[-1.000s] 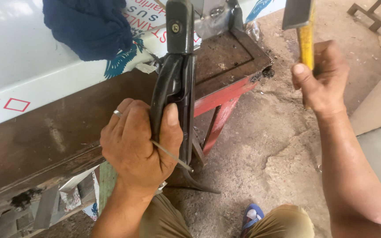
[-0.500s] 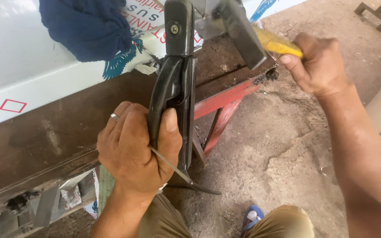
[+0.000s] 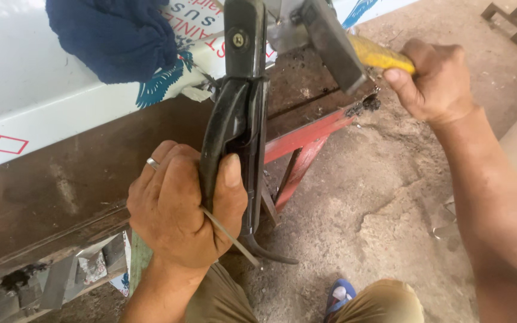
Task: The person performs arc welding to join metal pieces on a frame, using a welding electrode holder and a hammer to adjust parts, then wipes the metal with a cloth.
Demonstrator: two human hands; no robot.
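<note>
- Left hand [image 3: 181,209]: fingers clenched around black pliers [image 3: 237,125] on the desk [image 3: 61,179].
- Right hand [image 3: 435,78], at 2 o'clock: fingers grasping a yellow-handled hammer [image 3: 342,45].

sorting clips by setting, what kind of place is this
Probably a small metal workshop, perhaps outdoors. A worn, rusty workbench stands on a rough dirt floor; the left hand grips heavy black shears, and the right hand swings a yellow-handled hammer.
</note>
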